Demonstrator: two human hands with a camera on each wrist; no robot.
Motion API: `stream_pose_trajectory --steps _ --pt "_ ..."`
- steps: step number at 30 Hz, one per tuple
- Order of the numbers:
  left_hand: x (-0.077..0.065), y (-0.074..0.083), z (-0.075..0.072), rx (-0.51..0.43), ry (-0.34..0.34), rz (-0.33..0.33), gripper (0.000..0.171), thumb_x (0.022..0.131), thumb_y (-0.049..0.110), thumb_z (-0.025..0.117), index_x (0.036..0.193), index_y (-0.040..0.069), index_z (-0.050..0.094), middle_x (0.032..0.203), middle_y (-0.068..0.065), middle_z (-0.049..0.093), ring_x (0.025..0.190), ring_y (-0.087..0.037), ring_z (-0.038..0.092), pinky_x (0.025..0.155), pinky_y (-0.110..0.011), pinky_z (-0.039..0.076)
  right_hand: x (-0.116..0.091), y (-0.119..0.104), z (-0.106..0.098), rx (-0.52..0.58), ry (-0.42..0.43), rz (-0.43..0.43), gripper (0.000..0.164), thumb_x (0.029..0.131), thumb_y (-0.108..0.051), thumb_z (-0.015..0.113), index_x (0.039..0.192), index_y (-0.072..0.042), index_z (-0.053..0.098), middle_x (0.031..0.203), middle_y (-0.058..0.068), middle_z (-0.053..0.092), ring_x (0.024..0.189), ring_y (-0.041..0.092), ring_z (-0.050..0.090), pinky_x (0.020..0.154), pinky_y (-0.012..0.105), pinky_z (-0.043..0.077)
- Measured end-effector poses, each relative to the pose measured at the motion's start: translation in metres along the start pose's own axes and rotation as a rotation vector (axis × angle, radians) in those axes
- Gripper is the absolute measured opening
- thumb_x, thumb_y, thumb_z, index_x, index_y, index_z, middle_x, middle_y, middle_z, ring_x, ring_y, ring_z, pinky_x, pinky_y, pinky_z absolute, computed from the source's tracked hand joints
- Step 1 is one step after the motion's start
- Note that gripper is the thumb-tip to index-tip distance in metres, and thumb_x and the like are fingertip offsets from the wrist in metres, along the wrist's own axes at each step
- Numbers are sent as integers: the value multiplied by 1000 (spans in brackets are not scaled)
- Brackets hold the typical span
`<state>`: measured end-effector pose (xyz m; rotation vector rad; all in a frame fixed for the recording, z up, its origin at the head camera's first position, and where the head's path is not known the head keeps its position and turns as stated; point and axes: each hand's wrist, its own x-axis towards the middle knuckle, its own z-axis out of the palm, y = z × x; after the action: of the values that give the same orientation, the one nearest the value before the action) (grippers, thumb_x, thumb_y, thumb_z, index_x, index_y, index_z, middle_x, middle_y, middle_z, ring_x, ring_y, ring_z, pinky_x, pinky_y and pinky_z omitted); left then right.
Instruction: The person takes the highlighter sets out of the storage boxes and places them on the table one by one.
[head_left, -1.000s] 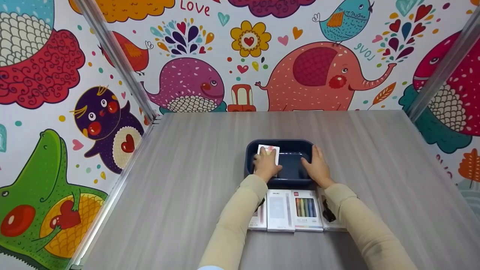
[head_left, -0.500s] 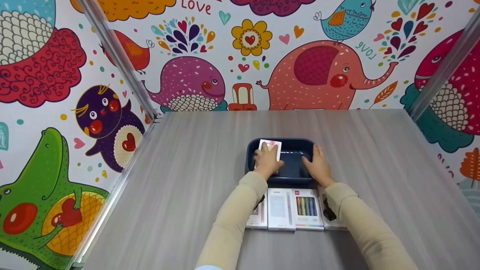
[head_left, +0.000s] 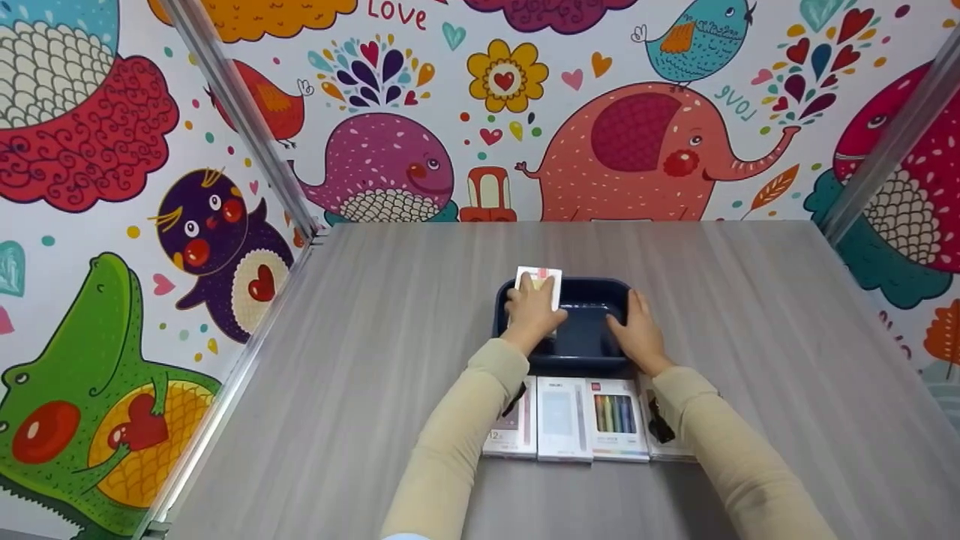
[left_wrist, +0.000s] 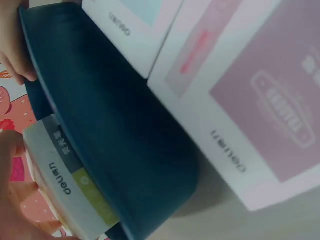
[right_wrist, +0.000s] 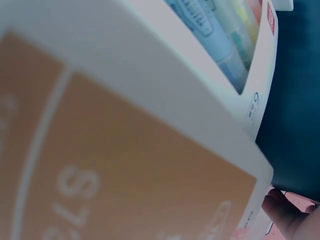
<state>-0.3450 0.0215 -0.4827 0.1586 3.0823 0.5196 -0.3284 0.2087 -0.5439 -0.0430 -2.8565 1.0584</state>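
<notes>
A dark blue plastic bin [head_left: 581, 365] stands mid-table in the head view. My left hand [head_left: 531, 315] grips a white highlighter box [head_left: 556, 279] over the bin's left part; the box's far end reaches past the back rim. In the left wrist view the highlighter box [left_wrist: 67, 180] shows its green and grey labelled end beside the bin wall [left_wrist: 120, 125], with my left fingers on its far side. At the bin's right side, my right hand [head_left: 637, 337] holds the rim, thumb inside and fingers along the outside.
In front of the bin lies a row of white stationery boxes: a pink-marked one [head_left: 517, 435], a pale one [head_left: 562, 420], one of coloured pens [head_left: 616, 420], and another [head_left: 670, 448] partly under the right sleeve. Patterned panels [head_left: 420, 165] enclose the table's back and sides.
My left hand has moved the highlighter box up and away, so its far end now passes the bin's back rim. The right hand stays at the rim.
</notes>
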Motion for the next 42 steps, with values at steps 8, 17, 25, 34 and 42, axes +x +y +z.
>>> stream_pose_trajectory --steps 8,17,25,34,42 --pt "3 -4 -14 -12 6 16 67 81 38 62 141 25 36 144 -18 23 113 -43 40 88 -49 40 0 0 -1 0 -4 -1 69 92 -25 49 141 11 16 146 29 17 133 41 22 106 51 22" --pt "-5 -10 -25 -27 34 54 68 79 37 63 141 23 37 144 -19 24 112 -43 41 86 -50 41 0 0 -3 -1 -9 0 70 92 -25 49 141 11 15 147 29 15 133 42 20 106 51 21" --pt "-15 -26 -33 -46 29 45 67 79 35 62 140 23 38 144 -17 25 108 -42 44 85 -49 41 0 -1 -2 4 -14 4 70 92 -26 49 142 9 15 147 28 14 134 41 20 106 52 21" --pt "-32 -69 -40 -101 -2 13 68 78 30 61 141 21 37 145 -19 22 109 -45 43 88 -51 38 0 -1 0 -11 -9 0 70 91 -26 49 141 10 16 146 29 15 132 42 23 104 52 24" --pt "-43 -104 -40 -139 32 -16 67 77 29 64 139 16 41 143 -24 24 110 -49 42 90 -53 37 0 -1 -1 -23 -29 7 70 92 -26 48 142 10 14 147 29 14 133 42 20 106 52 21"
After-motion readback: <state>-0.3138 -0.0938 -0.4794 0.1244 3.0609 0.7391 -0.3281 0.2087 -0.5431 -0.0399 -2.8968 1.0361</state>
